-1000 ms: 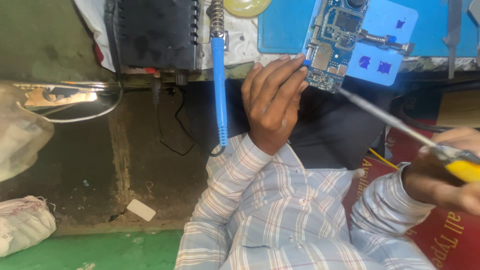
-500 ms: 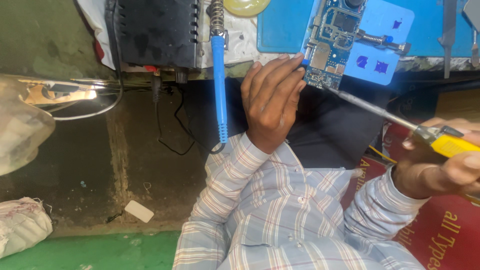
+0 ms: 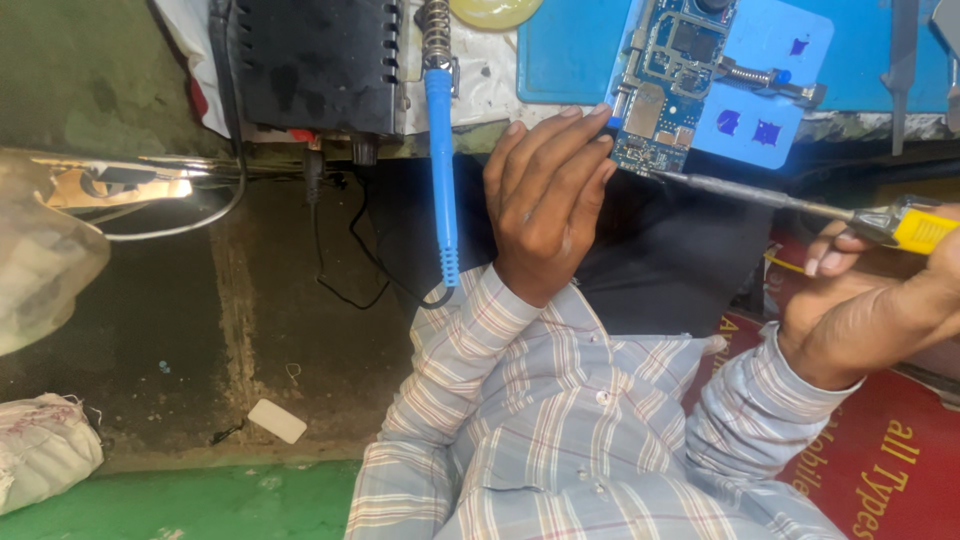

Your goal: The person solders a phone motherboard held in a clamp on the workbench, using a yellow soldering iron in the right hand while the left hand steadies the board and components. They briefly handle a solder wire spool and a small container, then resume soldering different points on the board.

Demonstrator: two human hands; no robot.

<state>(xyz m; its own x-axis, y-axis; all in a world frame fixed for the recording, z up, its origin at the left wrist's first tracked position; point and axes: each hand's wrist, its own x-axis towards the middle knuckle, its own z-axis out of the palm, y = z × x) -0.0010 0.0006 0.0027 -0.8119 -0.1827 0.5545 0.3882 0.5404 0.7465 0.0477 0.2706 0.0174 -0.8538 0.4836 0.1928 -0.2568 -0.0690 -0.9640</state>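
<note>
- Striped shirt sleeves [image 3: 560,440] filled the nearest part of the view, both forearms reaching up towards the worktop [image 3: 480,75].
- Beside the right sleeve lay a red printed mat [image 3: 880,470]; to the left, lower down, a dark floor [image 3: 200,340] carried a small white scrap [image 3: 277,421], a pale cloth bundle [image 3: 40,450] and a green strip [image 3: 180,500] at the bottom edge.
- The right hand [image 3: 880,300] was closed around the yellow handle of a screwdriver [image 3: 790,205], whose long metal shaft ran up and left until its tip met the lower corner of the circuit board [image 3: 670,70].
- The left hand [image 3: 545,195] lay with fingers extended and close together, fingertips touching the lower left edge of the circuit board; it steadied rather than gripped, and nothing was enclosed in it.
- The circuit board, blue and crowded with small metal shields, sat tilted at the near edge of the worktop, clamped in a pale blue holder [image 3: 770,90] with a sprung metal bar.
- The holder rested on a blue mat [image 3: 570,50].
- Just left of the left hand a blue-handled soldering iron [image 3: 440,150] hung down over the worktop's edge from a coiled stand, its cable looping below.
- Further left stood a black box-shaped unit [image 3: 310,60] with vent slots, wires trailing from its underside.
- A yellowish round dish [image 3: 495,10] showed at the top edge.
</note>
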